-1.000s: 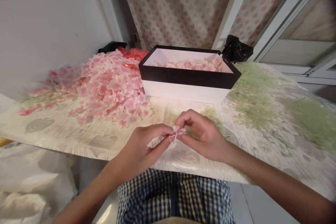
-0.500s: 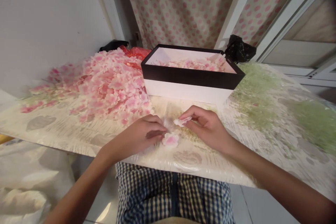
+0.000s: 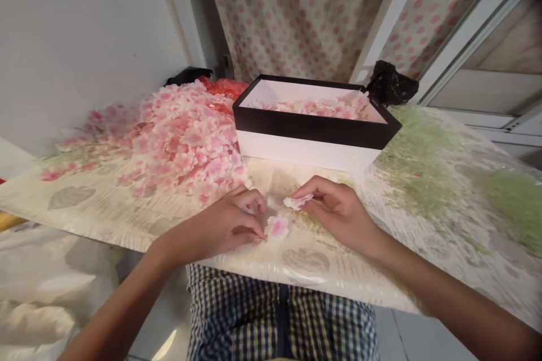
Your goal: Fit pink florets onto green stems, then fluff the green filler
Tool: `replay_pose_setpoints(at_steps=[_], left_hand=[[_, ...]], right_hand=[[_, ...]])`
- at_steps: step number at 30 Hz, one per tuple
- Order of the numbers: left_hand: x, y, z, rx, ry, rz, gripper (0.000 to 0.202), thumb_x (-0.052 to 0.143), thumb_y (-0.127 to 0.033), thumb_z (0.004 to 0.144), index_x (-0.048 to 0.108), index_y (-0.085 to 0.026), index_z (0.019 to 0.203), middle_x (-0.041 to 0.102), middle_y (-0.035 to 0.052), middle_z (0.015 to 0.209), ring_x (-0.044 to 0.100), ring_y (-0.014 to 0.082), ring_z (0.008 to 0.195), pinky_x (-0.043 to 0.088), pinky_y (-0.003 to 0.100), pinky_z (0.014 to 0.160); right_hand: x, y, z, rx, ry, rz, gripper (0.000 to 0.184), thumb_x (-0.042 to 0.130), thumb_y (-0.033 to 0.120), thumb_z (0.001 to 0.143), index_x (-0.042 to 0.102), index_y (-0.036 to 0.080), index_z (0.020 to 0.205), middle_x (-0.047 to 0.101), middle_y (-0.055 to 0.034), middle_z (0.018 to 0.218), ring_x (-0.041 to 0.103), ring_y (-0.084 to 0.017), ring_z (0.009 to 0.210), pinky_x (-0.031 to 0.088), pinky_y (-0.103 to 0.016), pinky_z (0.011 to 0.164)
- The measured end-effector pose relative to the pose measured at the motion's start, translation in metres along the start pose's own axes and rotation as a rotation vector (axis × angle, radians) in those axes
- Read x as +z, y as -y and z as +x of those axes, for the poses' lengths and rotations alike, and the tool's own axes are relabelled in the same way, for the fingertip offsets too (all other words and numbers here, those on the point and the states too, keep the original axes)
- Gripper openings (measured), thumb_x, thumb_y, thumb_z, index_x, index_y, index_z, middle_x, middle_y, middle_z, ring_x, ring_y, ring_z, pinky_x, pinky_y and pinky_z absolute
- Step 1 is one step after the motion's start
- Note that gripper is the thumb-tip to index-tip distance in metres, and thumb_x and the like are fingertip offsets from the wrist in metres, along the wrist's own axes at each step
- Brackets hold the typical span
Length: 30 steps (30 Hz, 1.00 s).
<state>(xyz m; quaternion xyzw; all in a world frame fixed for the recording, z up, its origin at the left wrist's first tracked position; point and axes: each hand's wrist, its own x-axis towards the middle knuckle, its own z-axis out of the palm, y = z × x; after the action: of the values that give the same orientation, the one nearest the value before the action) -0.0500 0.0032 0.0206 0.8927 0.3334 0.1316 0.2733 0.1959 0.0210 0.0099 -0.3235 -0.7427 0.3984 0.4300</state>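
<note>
Right hand (image 3: 339,211) has a pale petal piece (image 3: 297,202) pinched between thumb and fingertips, held near the table's near edge, in front of the box (image 3: 313,150). Left hand (image 3: 224,223) sits on the left, fingers curled, tips right at the left edge of a flat pink-centred blossom (image 3: 277,228); can't tell if it's gripping it or just touching. Handling, my read: pieces look thin and soft, so pinch light, close to the middle, not out on the rim, or they'll crease. Keep the blossom flat with the left tips while the right works, and keep the two pieces apart so they don't cling. Around: big pile of pink blossoms (image 3: 186,141) on the left, spilling toward the left hand; easy to snag strays with that wrist. Box is far-centre, dark rim up, petals (image 3: 326,107) inside; its near wall stands between hands and contents, so anything going in has to clear the rim. Green bits (image 3: 423,163) spread on the right, some scraps by the right hand, could stick to petals. Black bag (image 3: 392,86) far right, red bag (image 3: 226,88) far left, both clear of the hands.
</note>
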Motion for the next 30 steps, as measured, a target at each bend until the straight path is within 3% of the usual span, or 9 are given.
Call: replay_pose_setpoints(at_steps=[4, 10, 13, 17, 20, 30], left_hand=[[0.000, -0.005, 0.001, 0.018, -0.037, -0.091, 0.012, 0.050, -0.021, 0.095, 0.062, -0.021, 0.093, 0.055, 0.0032, 0.105, 0.053, 0.0149, 0.100, 0.042, 0.027, 0.088], [0.001, -0.022, 0.003, -0.162, -0.300, -0.298, 0.011, 0.053, -0.023, 0.094, 0.061, -0.020, 0.088, 0.065, -0.0032, 0.079, 0.060, 0.0091, 0.076, 0.045, 0.021, 0.072], [0.002, -0.033, 0.002, -0.171, -0.301, -0.370, 0.010, 0.057, -0.023, 0.091, 0.064, -0.020, 0.085, 0.066, -0.0039, 0.073, 0.059, 0.0076, 0.066, 0.044, 0.017, 0.060], [0.007, -0.046, 0.000, -0.135, -0.307, -0.391, 0.008, 0.063, -0.023, 0.087, 0.071, -0.023, 0.090, 0.070, -0.0037, 0.076, 0.060, 0.0067, 0.064, 0.043, 0.015, 0.056], [0.010, -0.053, -0.002, -0.111, -0.338, -0.375, 0.011, 0.064, -0.021, 0.087, 0.073, -0.025, 0.092, 0.069, -0.0045, 0.073, 0.057, 0.0056, 0.059, 0.042, 0.015, 0.054], [0.011, -0.063, -0.003, -0.039, -0.388, -0.375, 0.011, 0.063, -0.015, 0.085, 0.071, -0.022, 0.089, 0.065, -0.0027, 0.070, 0.057, 0.0070, 0.060, 0.044, 0.018, 0.057]], right_hand=[[-0.002, 0.004, 0.001, 0.000, -0.009, 0.027, 0.013, 0.059, 0.011, 0.084, 0.067, 0.020, 0.087, 0.072, 0.0004, 0.084, 0.067, -0.010, 0.078, 0.051, -0.020, 0.069], [-0.009, 0.018, -0.001, 0.079, 0.093, 0.236, 0.006, 0.067, 0.017, 0.083, 0.067, 0.020, 0.088, 0.071, 0.0002, 0.079, 0.067, -0.010, 0.071, 0.052, -0.020, 0.063], [-0.010, 0.021, -0.003, 0.075, 0.221, 0.292, 0.010, 0.071, 0.013, 0.080, 0.067, 0.020, 0.086, 0.071, 0.0006, 0.079, 0.068, -0.010, 0.072, 0.053, -0.021, 0.065], [-0.007, 0.022, -0.006, -0.104, 0.353, 0.291, 0.012, 0.067, 0.007, 0.081, 0.069, 0.018, 0.078, 0.069, -0.0023, 0.085, 0.067, -0.011, 0.078, 0.053, -0.025, 0.072], [-0.003, 0.023, -0.007, -0.203, 0.347, 0.278, 0.015, 0.066, 0.004, 0.081, 0.071, 0.018, 0.078, 0.063, -0.0040, 0.093, 0.064, -0.012, 0.085, 0.053, -0.028, 0.077], [-0.002, 0.028, -0.008, -0.213, 0.361, 0.330, 0.014, 0.066, 0.005, 0.082, 0.070, 0.018, 0.080, 0.065, -0.0049, 0.094, 0.066, -0.011, 0.085, 0.056, -0.026, 0.075]])
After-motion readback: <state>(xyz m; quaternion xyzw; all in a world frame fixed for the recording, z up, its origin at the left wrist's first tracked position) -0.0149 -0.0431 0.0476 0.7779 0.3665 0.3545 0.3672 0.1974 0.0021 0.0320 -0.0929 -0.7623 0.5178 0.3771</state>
